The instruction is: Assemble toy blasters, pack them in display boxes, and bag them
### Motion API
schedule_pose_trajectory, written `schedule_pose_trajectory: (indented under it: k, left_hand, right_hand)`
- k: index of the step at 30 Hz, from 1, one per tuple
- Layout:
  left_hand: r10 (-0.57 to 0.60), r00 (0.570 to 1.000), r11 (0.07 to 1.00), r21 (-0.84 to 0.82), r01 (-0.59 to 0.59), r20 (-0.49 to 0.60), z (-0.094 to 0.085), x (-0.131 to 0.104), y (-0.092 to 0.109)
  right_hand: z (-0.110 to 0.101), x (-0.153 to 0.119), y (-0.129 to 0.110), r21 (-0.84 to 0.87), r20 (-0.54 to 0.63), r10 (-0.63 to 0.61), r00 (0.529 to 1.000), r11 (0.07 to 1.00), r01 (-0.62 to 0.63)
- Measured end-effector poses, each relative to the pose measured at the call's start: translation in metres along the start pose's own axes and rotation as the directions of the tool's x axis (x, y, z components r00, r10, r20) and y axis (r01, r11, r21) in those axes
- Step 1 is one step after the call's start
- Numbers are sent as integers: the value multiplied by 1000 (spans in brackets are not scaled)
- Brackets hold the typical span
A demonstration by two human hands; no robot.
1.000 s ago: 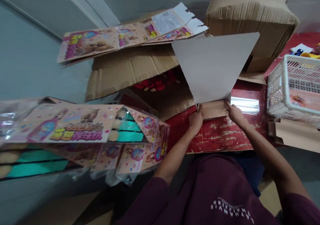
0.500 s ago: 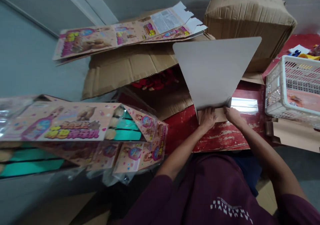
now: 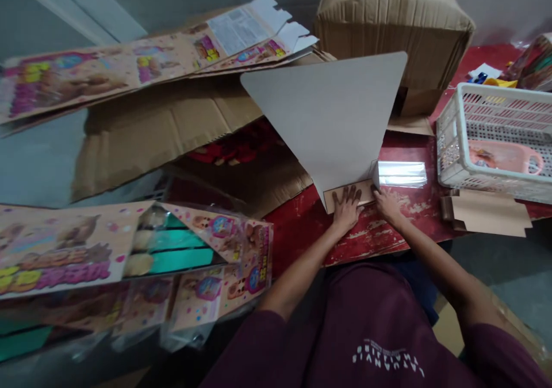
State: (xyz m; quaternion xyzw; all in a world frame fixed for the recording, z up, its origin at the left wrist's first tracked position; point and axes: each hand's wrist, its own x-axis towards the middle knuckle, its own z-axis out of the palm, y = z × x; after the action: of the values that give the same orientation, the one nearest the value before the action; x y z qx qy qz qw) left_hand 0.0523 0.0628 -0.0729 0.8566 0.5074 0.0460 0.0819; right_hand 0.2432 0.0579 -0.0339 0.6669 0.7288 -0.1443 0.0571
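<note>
A large card sheet point(image 3: 328, 118) stands tilted on the red table, its plain grey face toward me. Along its lower edge runs a narrow tan flap point(image 3: 364, 193). My left hand point(image 3: 346, 208) lies on this flap with its fingers spread. At the flap's right end, my right hand point(image 3: 386, 204) touches the corner, its fingers pressed together around the edge. Beside that corner is a shiny clear plastic piece point(image 3: 401, 173).
A white crate point(image 3: 451, 146) holding a pink tray point(image 3: 504, 153) stands right, with a folded tan carton point(image 3: 489, 211) before it. Printed cartons point(image 3: 64, 250) fill the left. An open brown box point(image 3: 172, 135) and a closed box point(image 3: 392, 31) are behind.
The view has shifted, so most things sit further left. My left hand's fingers have spread on the flap. My right hand remains at the corner.
</note>
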Motion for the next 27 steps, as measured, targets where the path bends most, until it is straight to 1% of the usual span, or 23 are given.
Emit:
schedule_pose_trajectory:
  k: [3,7,9,11,13,15,17,19,20,21,22,23,24,25,26,27]
  left_hand:
    - [17,1000,1000,17,-17,-9,4,1,-2]
    - [22,999,999,31,-21,-28,11,-4,-7]
    - [25,999,999,34,-24,-38,14,-8,-8]
    - [58,998,998,36,-57,-29,17,-10,-5]
    - [127,992,992,25,-127,-10,20,-7,5]
    - [211,977,977,-5,-211,-14,24,1,21]
    - [277,958,959,-51,-280,-71,25,11,39]
    - [334,931,928,-121,-352,-146,21,16,53]
    - [358,916,910,-153,-386,-179,18,15,56]
    - [351,909,900,-187,-393,-223,13,12,57]
    - [301,913,905,-218,-365,-276,6,7,53]
    - [214,919,921,-246,-303,-332,-1,2,45]
    - [67,914,939,-284,-192,-399,-10,-1,32]
    - [-86,889,946,-316,-69,-451,-20,-2,15]
    - [-219,847,939,-339,49,-484,-31,2,-5]
    - [-345,790,917,-363,168,-507,-42,10,-28]
  right_hand:
    - [3,3,-4,30,-43,8,999,1000,-7]
    - [4,4,-5,74,-69,2,998,997,3]
    - [5,1,-3,89,-86,-5,996,996,13]
    - [8,-8,1,95,-108,8,994,995,2]
    - [13,-22,10,95,-130,46,990,995,-34]
    - [19,-35,25,89,-155,97,983,992,-84]
    - [24,-44,45,81,-185,149,971,987,-136]
    - [29,-49,64,75,-216,180,960,983,-168]
    - [31,-50,72,74,-232,188,954,982,-175]
    - [34,-50,79,76,-250,193,949,981,-180]
    - [37,-50,83,81,-268,198,943,980,-183]
    - [41,-50,86,90,-287,204,936,979,-185]
    - [46,-50,87,102,-306,209,929,977,-186]
    - [51,-51,87,117,-326,216,921,975,-187]
    - [56,-51,87,136,-346,225,911,973,-189]
    - [61,-51,85,155,-364,233,902,970,-188]
